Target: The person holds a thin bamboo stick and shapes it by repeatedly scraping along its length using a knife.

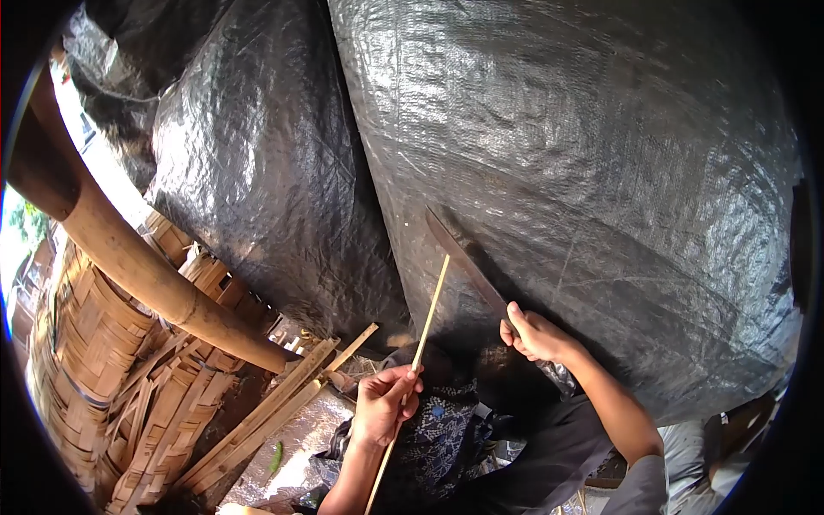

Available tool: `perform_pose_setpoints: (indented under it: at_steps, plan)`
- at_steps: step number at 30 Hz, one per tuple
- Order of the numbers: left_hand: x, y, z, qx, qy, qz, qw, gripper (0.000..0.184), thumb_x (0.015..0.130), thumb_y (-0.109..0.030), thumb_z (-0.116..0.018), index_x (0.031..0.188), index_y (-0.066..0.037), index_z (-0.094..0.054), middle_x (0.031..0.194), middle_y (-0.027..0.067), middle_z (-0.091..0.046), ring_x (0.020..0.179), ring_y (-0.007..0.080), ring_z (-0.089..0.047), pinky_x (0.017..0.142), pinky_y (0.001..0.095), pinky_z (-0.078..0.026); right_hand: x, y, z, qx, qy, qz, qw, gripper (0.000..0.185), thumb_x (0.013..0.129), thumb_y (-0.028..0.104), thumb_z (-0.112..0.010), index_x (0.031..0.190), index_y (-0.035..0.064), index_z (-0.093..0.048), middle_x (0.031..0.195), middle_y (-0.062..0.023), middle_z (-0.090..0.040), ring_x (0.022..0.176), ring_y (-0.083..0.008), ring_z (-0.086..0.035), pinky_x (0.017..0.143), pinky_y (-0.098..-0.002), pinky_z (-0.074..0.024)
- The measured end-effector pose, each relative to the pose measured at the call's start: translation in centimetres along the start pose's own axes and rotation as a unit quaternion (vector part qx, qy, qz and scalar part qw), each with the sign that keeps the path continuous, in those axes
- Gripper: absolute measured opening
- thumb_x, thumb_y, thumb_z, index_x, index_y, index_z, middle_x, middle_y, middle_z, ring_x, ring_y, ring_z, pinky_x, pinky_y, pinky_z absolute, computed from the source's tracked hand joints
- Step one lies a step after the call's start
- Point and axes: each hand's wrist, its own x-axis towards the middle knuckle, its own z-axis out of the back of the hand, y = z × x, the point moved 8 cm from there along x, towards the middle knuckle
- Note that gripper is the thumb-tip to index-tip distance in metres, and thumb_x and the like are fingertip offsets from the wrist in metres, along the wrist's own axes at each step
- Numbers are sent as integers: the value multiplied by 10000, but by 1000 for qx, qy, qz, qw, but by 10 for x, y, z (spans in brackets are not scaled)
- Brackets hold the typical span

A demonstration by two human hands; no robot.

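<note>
My left hand (388, 402) is closed round a thin pale strip (426, 322) that looks like bamboo. The strip slants upward past the fingers and also runs down below the hand. In my right hand (536, 335) is the handle of a long dark blade (464, 262), its tip pointing up and to the left. The strip's upper end lies just left of the blade, and a small gap shows between them. Most of the blade's handle is hidden by the fingers. Patterned dark cloth (442, 438) lies over the lap between the arms.
Large dark plastic sheeting (549, 129) fills the area ahead. A thick bamboo pole (163, 279) crosses the left side, beside woven bamboo pieces (90, 343). Split bamboo lengths (257, 429) lean at lower left. A green object (275, 457) lies near them.
</note>
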Motion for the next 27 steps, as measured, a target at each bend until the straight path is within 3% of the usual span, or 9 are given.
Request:
perform_pose_setpoints:
  at_steps: [2,5,9,15,18,21,22,26,27]
  plan:
    - [0,-1,-5,17,-4,-3,1000,143,855,-66,-562,912,54,-614,669,74,-563,400,71,-413,350,177,-286,-9,26,7,-133,-116,97,980,570,940,463,-205,704,18,-473,563,-148,-459,613,-284,-525,630,-416,-410]
    - [-2,-1,-8,39,-24,0,999,143,842,-57,-582,914,63,-611,678,82,-580,419,85,-461,360,177,-310,-37,71,-7,-175,-182,200,947,415,899,378,-400,761,12,-541,695,-210,-576,720,-404,-566,635,-449,-436]
    - [-4,-1,-13,112,-40,-26,993,135,820,-30,-604,907,74,-608,697,101,-607,461,114,-533,384,187,-388,-42,80,-35,-326,-171,226,902,540,824,519,-486,846,-12,-582,575,-188,-580,602,-342,-616,567,-416,-493]
    - [-8,-3,-11,180,-47,-102,977,81,799,37,-597,857,92,-596,710,120,-621,537,141,-594,458,230,-495,-39,76,-69,-411,-114,238,873,599,788,581,-498,715,-9,-563,532,-164,-565,507,-335,-598,471,-421,-489]
    - [-9,-3,-13,183,-43,-100,977,85,795,28,-608,850,92,-598,709,113,-624,541,131,-594,470,226,-501,-39,79,-63,-445,-168,235,848,573,778,569,-522,698,3,-557,510,-168,-546,485,-349,-581,454,-421,-477]
    - [-9,0,-13,181,-61,-86,978,96,778,22,-634,839,88,-603,705,114,-628,538,127,-592,472,221,-503,-30,71,-38,-411,-227,162,868,535,785,529,-540,711,0,-568,503,-185,-539,502,-367,-579,456,-431,-469]
    - [-8,-1,-13,170,-65,-91,979,109,765,22,-648,839,88,-603,708,125,-630,533,131,-591,465,220,-502,-29,69,-35,-401,-224,162,873,610,805,592,-463,660,8,-563,484,-192,-537,470,-354,-587,429,-438,-473]
    - [-7,-1,-12,161,-52,-98,981,113,767,17,-649,848,86,-611,692,112,-625,518,116,-577,443,209,-475,-34,66,-62,-403,-112,232,878,607,789,596,-488,709,3,-589,483,-187,-539,505,-359,-598,468,-444,-485]
    - [-6,0,-10,182,-48,-92,978,112,779,8,-640,863,79,-617,664,89,-615,508,99,-563,434,200,-456,-33,68,-59,-408,-137,229,873,601,791,589,-491,701,3,-587,478,-184,-536,499,-358,-596,462,-443,-482]
